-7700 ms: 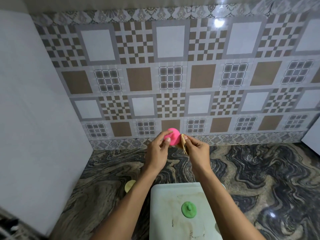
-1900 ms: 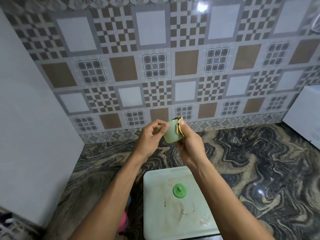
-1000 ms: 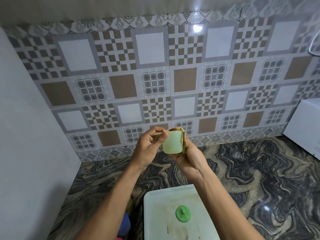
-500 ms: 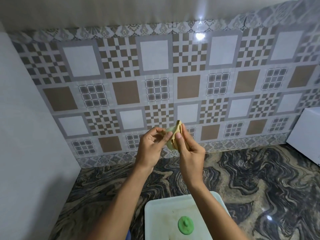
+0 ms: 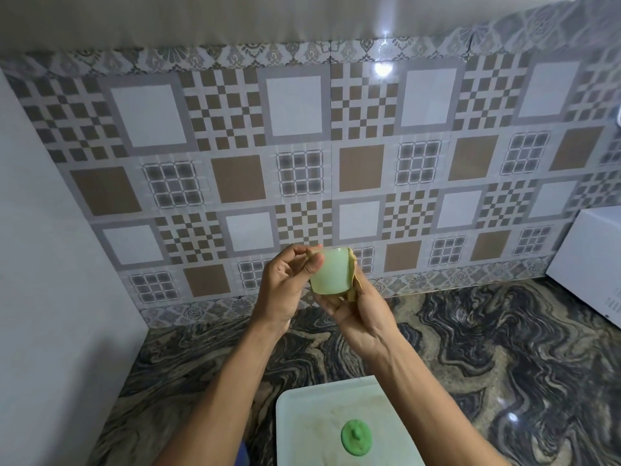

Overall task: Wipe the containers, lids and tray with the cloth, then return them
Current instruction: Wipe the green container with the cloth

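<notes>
A small pale green container is held up in front of the tiled wall. My left hand pinches its left rim with thumb and fingers. My right hand cups it from below and the right, pressing a tan cloth against its side. The cloth is mostly hidden behind the container. Below my arms a white tray lies on the counter, with a green lid on it, knob up.
A dark marbled counter runs to the tiled backsplash. A white wall panel stands on the left. A white appliance sits at the right edge. Something blue peeks from under my left forearm.
A pink lid was in my hands at first; the pale green container replaced it. Over the last second my hands turned it against the cloth, so its side faces me again.
</notes>
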